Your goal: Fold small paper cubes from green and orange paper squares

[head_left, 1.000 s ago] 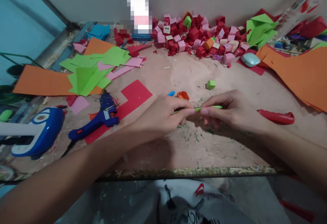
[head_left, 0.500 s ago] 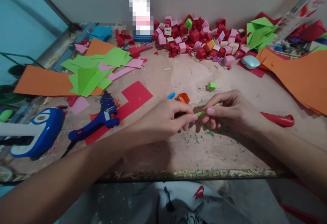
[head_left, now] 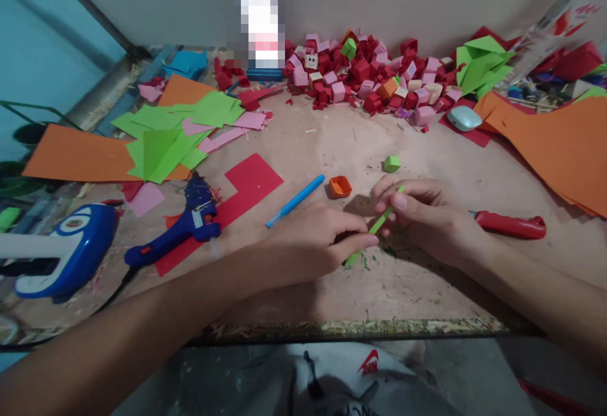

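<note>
Between my two hands runs a narrow green paper strip [head_left: 380, 221], slanting from upper right to lower left. My left hand [head_left: 327, 232] pinches its lower part between thumb and fingers. The upper part is gripped by the thumb and fingers of my right hand [head_left: 422, 210]. Just beyond my hands sit a small open orange paper box [head_left: 340, 187] and a small green paper cube [head_left: 392, 164]. A blue pen [head_left: 296, 200] lies beside my left hand. To the right of my right wrist rests a red-handled tool [head_left: 511, 224], its far end hidden.
A blue glue gun [head_left: 175, 236] lies at the left on red paper [head_left: 253, 176]. Green sheets [head_left: 165, 144] and orange paper [head_left: 80, 153] are behind it. Small red and pink paper cubes [head_left: 360, 69] are heaped along the wall. More orange paper [head_left: 559, 144] lies at right.
The green strip has turned from nearly level to a steeper slant, and more of it shows. My left hand has moved slightly down, uncovering the blue pen.
</note>
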{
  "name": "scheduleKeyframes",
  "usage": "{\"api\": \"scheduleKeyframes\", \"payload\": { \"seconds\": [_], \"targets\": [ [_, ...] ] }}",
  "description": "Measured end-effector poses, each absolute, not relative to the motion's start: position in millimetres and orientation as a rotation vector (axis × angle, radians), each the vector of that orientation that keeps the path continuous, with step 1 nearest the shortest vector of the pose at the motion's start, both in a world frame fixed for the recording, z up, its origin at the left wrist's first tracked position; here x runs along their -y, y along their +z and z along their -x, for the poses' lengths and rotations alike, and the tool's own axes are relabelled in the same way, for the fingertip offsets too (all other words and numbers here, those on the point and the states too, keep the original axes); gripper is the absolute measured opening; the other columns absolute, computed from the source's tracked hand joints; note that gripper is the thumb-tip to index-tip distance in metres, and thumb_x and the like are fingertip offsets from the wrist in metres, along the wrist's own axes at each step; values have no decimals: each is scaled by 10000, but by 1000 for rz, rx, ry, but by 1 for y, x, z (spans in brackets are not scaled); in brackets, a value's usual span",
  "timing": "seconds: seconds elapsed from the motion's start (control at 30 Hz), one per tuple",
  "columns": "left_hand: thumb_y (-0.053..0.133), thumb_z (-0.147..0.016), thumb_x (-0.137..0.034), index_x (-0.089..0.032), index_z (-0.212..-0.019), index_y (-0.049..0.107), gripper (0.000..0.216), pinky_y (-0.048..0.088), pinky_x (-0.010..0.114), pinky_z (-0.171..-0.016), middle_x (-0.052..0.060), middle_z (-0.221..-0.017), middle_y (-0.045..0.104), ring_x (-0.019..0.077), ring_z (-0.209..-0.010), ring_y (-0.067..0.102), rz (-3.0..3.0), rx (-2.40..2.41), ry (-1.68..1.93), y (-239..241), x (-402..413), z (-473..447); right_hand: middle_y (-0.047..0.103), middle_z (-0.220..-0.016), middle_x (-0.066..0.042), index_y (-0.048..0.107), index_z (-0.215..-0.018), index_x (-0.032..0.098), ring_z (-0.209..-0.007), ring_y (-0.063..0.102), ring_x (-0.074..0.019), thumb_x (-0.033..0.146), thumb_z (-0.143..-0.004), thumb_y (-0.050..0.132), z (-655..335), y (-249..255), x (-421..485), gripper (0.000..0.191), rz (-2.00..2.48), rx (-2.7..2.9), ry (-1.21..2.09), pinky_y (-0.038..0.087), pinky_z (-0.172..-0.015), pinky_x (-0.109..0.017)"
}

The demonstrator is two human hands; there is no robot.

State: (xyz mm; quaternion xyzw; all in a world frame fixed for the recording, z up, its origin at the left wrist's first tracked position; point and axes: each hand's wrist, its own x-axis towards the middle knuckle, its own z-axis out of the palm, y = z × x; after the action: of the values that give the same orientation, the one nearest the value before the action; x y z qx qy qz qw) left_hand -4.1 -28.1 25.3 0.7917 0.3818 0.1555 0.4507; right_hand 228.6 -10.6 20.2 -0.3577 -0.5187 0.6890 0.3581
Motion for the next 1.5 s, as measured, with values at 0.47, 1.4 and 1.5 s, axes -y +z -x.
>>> {"api": "scheduleKeyframes", "payload": {
  "seconds": [0.47,1.4,1.5],
  "targets": [
    [608,-1054,-430,-201,-757,721,391,314,297,-581,-18,-613,610,119,-577,492,-1962,-1097,481,22,34,-1,827,-1199,-74,897,-1019,318,-1151,762,-252,457,-994,795,-226,17,17,174,914,1357,1738,600,-1030,-422],
    [668,-1008,-317,-191,-708,708,328,344,279,-602,-33,-626,639,108,-586,521,-2069,-1022,379,44,27,9,828,-981,-46,863,-1035,268,-764,749,-185,390,-1039,738,-232,28,4,175,1024,1377,1261,625,-699,-337],
    [728,-978,-356,-208,-883,790,186,417,247,-595,-18,-741,733,112,-632,593,-1918,-1133,688,42,29,9,723,-695,-8,844,-946,218,-610,640,-158,347,-1065,693,-232,26,9,232,1089,1799,1080,525,-604,-302]
  ]
}}
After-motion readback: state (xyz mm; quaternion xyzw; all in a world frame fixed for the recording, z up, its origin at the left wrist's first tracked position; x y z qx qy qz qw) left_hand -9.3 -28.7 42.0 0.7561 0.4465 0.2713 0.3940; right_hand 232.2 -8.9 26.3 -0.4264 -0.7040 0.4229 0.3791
